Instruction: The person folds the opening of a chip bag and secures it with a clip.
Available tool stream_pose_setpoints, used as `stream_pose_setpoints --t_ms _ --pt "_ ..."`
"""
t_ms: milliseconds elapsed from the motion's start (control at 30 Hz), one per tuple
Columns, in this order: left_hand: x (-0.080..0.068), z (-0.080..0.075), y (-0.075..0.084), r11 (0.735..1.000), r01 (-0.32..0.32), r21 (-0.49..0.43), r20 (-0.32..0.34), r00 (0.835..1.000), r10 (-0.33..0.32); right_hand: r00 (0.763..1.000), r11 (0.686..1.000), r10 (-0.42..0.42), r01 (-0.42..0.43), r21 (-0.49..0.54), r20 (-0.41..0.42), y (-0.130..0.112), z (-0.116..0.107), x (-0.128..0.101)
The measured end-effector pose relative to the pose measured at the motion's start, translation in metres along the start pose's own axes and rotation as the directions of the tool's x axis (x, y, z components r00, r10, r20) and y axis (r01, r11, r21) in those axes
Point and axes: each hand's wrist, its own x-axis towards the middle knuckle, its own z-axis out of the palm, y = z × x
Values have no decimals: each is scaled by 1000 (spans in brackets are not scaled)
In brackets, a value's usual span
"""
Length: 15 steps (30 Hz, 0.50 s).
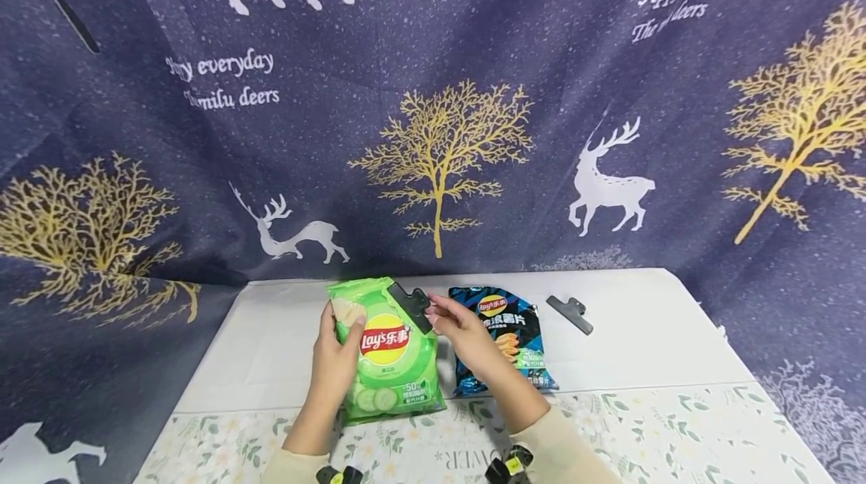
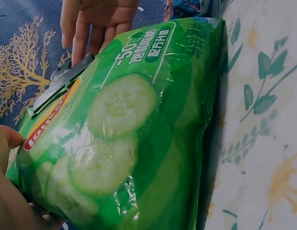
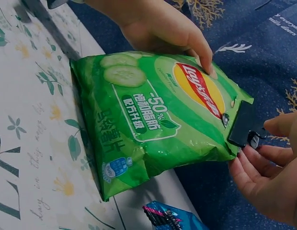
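A green Lay's chip bag (image 1: 386, 375) with cucumber slices printed on it stands propped upright. My left hand (image 1: 337, 352) grips its upper left side, thumb on the front. A black bag clip (image 1: 410, 307) sits slantwise across the bag's upper right corner, over the folded edge. My right hand (image 3: 275, 167) has thumb and fingers at the clip's handle, pinching it from the right. In the left wrist view the green bag (image 2: 153, 158) hides part of the right hand (image 2: 98, 26).
A blue and black Lay's bag (image 1: 473, 341) lies right of the green one, partly behind my right forearm. Farther right, a second black clip (image 1: 570, 314) lies on the white table top (image 1: 629, 341). A floral cloth (image 1: 649, 431) covers the near part; a patterned curtain (image 1: 473, 40) hangs behind.
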Motion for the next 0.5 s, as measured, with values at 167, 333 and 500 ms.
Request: stream_pose_setpoints --t_ms 167,333,500 --pt "2 0 -2 1000 18 23 30 999 -19 1000 999 26 -26 -24 -11 1 4 0" --pt "4 2 -3 998 41 49 57 997 -44 999 999 19 -20 -26 -38 3 7 1" --pt "3 2 -5 994 70 79 71 995 -76 999 999 17 -19 -48 -43 7 9 1"
